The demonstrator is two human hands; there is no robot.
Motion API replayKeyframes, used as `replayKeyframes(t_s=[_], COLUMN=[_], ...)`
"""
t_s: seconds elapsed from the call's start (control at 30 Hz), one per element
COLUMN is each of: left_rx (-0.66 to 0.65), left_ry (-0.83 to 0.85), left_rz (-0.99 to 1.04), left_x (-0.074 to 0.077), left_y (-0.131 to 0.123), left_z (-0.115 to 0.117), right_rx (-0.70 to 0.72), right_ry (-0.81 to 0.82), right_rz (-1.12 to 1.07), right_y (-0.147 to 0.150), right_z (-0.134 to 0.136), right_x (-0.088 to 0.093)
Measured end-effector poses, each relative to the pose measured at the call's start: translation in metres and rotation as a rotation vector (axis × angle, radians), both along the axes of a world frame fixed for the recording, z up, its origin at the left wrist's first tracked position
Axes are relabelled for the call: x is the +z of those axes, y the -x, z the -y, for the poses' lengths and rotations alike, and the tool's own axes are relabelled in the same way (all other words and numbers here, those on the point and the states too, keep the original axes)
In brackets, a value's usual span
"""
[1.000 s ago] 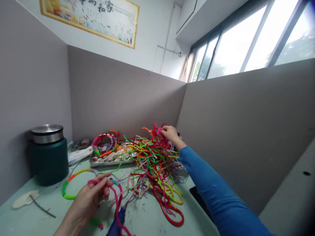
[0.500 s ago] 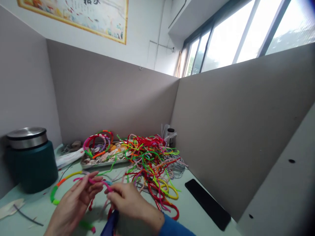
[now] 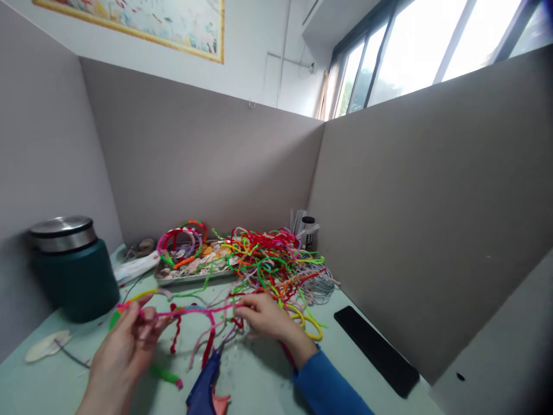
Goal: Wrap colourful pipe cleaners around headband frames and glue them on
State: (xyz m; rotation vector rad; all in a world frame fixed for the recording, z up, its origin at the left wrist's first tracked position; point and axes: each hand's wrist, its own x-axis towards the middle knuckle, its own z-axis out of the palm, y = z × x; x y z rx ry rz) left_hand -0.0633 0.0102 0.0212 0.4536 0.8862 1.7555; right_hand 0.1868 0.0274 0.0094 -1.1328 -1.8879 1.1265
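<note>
A bright pink pipe cleaner [image 3: 166, 314] stretches almost level between my two hands. My left hand [image 3: 123, 349] pinches one end with curled fingers, and my right hand [image 3: 268, 318], in a blue sleeve, grips the other end between thumb and fingertips. Behind it on the table lies a ring wound in several colours [image 3: 146, 295], partly covered by my left hand. Below and between the hands is a blue glue gun [image 3: 203, 385] with a red trigger, its nozzle pointing away from me. A short green piece with a pink tip [image 3: 166, 376] lies beside my left wrist.
A metal tray [image 3: 190, 280] of shells holds finished-looking coloured rings [image 3: 161, 253]. Right of it is a tangled heap of pipe cleaners [image 3: 268, 253]. A dark green flask [image 3: 78, 282] stands left, a black phone-like slab [image 3: 375, 351] lies right. Grey partitions [image 3: 207, 150] enclose the table.
My right hand has moved right and away from the left, drawing the pink pipe cleaner out longer. The glue gun shows more fully as the view has shifted.
</note>
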Motion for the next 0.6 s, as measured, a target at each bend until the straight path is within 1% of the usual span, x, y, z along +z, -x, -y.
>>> replayKeyframes(t_s=[0.07,0.13,0.2,0.27,0.37,0.4,0.47,0.53,0.6], left_rx=[0.033,0.035,0.052,0.041,-0.028,-0.033,0.004,0.021,-0.023], left_ry=[0.0,0.038,0.065,0.04,-0.015,-0.009,0.023,0.038,0.065], left_rz=[0.031,0.05,0.059,0.061,0.06,0.058,0.046,0.01,-0.081], left_x=[-0.002,-0.003,-0.003,-0.003,-0.002,-0.002,-0.003,-0.004,-0.007], left_y=[0.004,0.005,0.005,0.003,0.002,0.003,0.005,0.007,0.009], left_z=[-0.002,-0.002,-0.001,0.001,0.002,0.002,0.001,-0.001,-0.003], right_rx=[-0.019,-0.004,-0.01,-0.051,-0.104,-0.124,-0.172,-0.228,-0.301], right_ry=[0.124,0.169,0.138,0.097,0.137,0.152,0.153,0.143,0.126], right_rz=[-0.118,-0.198,-0.218,-0.227,-0.287,-0.311,-0.337,-0.353,-0.386], right_y=[-0.005,-0.007,-0.006,-0.006,-0.004,-0.004,-0.005,-0.007,-0.009], right_z=[-0.003,-0.006,-0.007,-0.008,-0.009,-0.01,-0.011,-0.013,-0.015], right_x=[-0.001,-0.003,-0.005,-0.008,-0.01,-0.011,-0.011,-0.01,-0.009])
